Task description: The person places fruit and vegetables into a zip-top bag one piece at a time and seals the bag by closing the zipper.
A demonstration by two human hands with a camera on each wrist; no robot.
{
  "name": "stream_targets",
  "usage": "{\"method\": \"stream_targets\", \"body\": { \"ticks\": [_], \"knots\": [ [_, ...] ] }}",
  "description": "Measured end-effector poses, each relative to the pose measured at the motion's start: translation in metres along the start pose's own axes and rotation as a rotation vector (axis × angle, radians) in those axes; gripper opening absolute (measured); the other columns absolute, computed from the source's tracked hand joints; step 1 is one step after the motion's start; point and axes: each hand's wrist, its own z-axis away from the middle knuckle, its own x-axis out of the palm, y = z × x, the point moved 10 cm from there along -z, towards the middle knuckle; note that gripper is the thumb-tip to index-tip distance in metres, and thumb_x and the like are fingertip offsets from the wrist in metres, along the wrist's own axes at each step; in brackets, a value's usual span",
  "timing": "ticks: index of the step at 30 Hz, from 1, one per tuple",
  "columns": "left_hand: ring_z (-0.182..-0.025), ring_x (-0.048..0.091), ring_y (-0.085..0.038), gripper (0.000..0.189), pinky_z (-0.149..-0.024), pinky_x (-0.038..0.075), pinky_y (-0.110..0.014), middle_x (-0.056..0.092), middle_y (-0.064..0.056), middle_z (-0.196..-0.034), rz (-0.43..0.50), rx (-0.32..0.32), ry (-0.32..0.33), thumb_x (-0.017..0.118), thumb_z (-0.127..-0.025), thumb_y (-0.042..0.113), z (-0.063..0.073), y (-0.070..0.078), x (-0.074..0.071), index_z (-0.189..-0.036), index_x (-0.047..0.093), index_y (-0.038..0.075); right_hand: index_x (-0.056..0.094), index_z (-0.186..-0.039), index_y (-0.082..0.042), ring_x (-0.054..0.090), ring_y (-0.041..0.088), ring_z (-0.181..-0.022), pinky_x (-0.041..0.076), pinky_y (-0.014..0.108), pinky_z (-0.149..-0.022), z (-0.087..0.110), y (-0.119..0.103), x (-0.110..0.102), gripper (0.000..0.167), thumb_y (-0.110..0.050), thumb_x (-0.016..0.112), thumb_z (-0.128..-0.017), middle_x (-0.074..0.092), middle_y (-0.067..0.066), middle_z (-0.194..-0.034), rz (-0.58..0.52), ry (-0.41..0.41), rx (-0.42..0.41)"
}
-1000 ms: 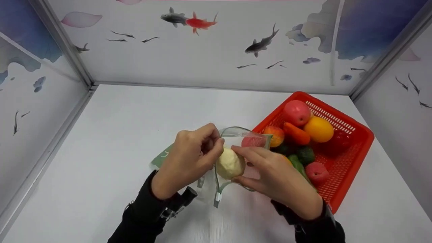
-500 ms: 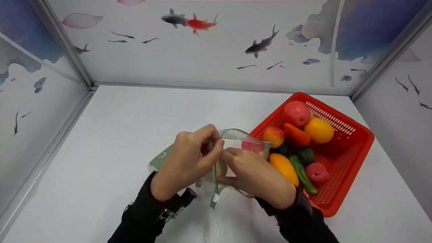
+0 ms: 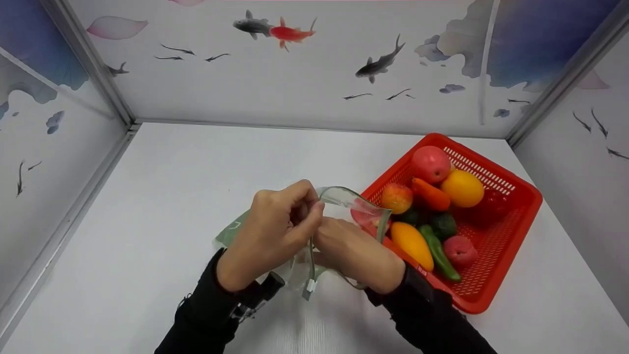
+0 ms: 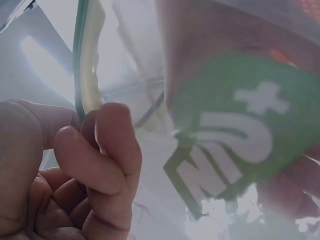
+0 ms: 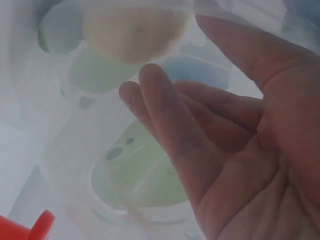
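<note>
My left hand [image 3: 275, 231] pinches the rim of a clear plastic zip bag [image 3: 232, 229] between thumb and fingertips. White letters on a green print [image 4: 245, 135] show through the film in the left wrist view. Up to the wrist, my right hand [image 3: 361, 253] is inside the bag's mouth, its fingers extended. The right wrist view has a pale yellow lumpy ball [image 5: 135, 35] deeper in the bag, just past the fingertips of that hand; in the head view it is hidden. A white slider [image 3: 311, 285] hangs at the near end of the green-edged opening.
Right of the bag stands a red plastic basket [image 3: 528, 196] of fruit and vegetables, with an orange-yellow mango [image 3: 413, 246], a green pepper [image 3: 439, 253], a carrot [image 3: 430, 194] and several round fruits. Its near left rim lies close to my right forearm. Printed panels enclose the white table [image 3: 196, 162].
My right hand has moved left into the bag with the pale ball, which has gone from sight in the head view. The fingers now reach out past it, while the left hand stays at the rim.
</note>
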Motion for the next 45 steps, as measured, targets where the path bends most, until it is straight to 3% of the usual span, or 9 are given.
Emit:
{"method": "stream_targets", "body": {
  "ticks": [5, 11, 15, 19, 23, 26, 30, 35, 45],
  "knots": [
    [-0.057, 0.047, -0.003, 0.015, -0.053, 0.042, -0.018, 0.058, 0.001, -0.063, -0.014, -0.008, 0.002, 0.064, -0.098, 0.001, -0.001, -0.002, 0.0, -0.084, 0.063, 0.006, 0.041, -0.153, -0.008, 0.073, 0.024, -0.106, 0.062, 0.036, -0.101, 0.012, -0.005, -0.009, 0.071, -0.022, 0.08, -0.096, 0.069, 0.008, -0.133, 0.065, 0.07, -0.118],
    [-0.055, 0.045, -0.002, 0.015, -0.052, 0.041, -0.019, 0.057, 0.001, -0.062, -0.041, -0.005, -0.001, 0.063, -0.098, 0.002, -0.003, -0.002, 0.0, -0.083, 0.062, 0.007, 0.058, -0.143, -0.01, 0.073, 0.021, -0.09, 0.064, 0.03, -0.082, 0.04, -0.006, -0.035, 0.052, -0.026, 0.079, -0.099, 0.074, 0.006, -0.113, 0.078, 0.19, -0.188],
    [-0.054, 0.046, -0.001, 0.016, -0.051, 0.04, -0.019, 0.057, 0.001, -0.062, -0.044, 0.003, 0.003, 0.063, -0.097, 0.001, -0.004, -0.003, -0.001, -0.082, 0.061, 0.007, 0.069, -0.134, -0.012, 0.079, 0.016, -0.095, 0.066, 0.03, -0.084, 0.063, 0.001, -0.06, 0.039, -0.022, 0.08, -0.098, 0.079, 0.004, -0.119, 0.012, 0.26, -0.185],
    [-0.054, 0.046, -0.001, 0.017, -0.052, 0.039, -0.019, 0.057, 0.003, -0.061, -0.05, 0.009, 0.017, 0.064, -0.096, 0.001, -0.004, -0.002, -0.004, -0.081, 0.061, 0.008, 0.067, -0.133, -0.011, 0.079, 0.012, -0.096, 0.066, 0.03, -0.084, 0.088, 0.005, -0.089, 0.043, -0.016, 0.084, -0.094, 0.079, 0.001, -0.119, -0.033, 0.399, -0.216],
    [-0.054, 0.045, -0.001, 0.017, -0.052, 0.04, -0.018, 0.056, 0.005, -0.061, -0.054, 0.001, 0.026, 0.065, -0.096, 0.001, -0.002, -0.003, -0.008, -0.081, 0.061, 0.008, 0.066, -0.13, -0.009, 0.076, 0.007, -0.098, 0.064, 0.025, -0.086, 0.108, 0.022, -0.117, 0.049, -0.012, 0.089, -0.087, 0.076, -0.001, -0.119, 0.004, 0.516, -0.162],
    [-0.055, 0.045, -0.002, 0.017, -0.053, 0.041, -0.018, 0.055, 0.005, -0.061, -0.054, -0.008, 0.025, 0.065, -0.096, 0.001, -0.002, -0.004, -0.008, -0.081, 0.061, 0.008, 0.066, -0.131, -0.01, 0.076, 0.01, -0.101, 0.065, 0.029, -0.086, 0.117, 0.052, -0.135, 0.051, -0.013, 0.09, -0.086, 0.076, 0.0, -0.119, 0.072, 0.542, -0.031],
    [-0.055, 0.045, -0.002, 0.017, -0.053, 0.042, -0.018, 0.055, 0.005, -0.061, -0.056, -0.012, 0.019, 0.065, -0.096, 0.001, -0.002, -0.004, -0.008, -0.081, 0.061, 0.008, 0.065, -0.134, -0.008, 0.077, 0.026, -0.107, 0.065, 0.047, -0.09, 0.118, 0.109, -0.147, 0.047, -0.02, 0.086, -0.093, 0.077, 0.009, -0.121, 0.124, 0.473, 0.162],
    [-0.054, 0.043, -0.002, 0.017, -0.052, 0.04, -0.018, 0.053, 0.005, -0.06, -0.066, -0.009, 0.021, 0.065, -0.095, 0.002, -0.002, -0.004, -0.008, -0.08, 0.061, 0.008, 0.061, -0.14, -0.002, 0.07, 0.039, -0.119, 0.059, 0.06, -0.1, 0.111, 0.171, -0.136, 0.054, -0.026, 0.082, -0.096, 0.071, 0.021, -0.131, 0.154, 0.252, 0.342],
    [-0.054, 0.044, -0.001, 0.017, -0.052, 0.04, -0.018, 0.053, 0.006, -0.06, -0.063, -0.022, -0.005, 0.064, -0.095, 0.002, 0.0, -0.005, -0.003, -0.08, 0.061, 0.009, 0.068, -0.134, 0.002, 0.067, 0.032, -0.104, 0.059, 0.058, -0.101, 0.099, 0.212, -0.103, 0.051, -0.013, 0.087, -0.09, 0.075, 0.017, -0.117, 0.211, 0.065, 0.336]
  ]
}}
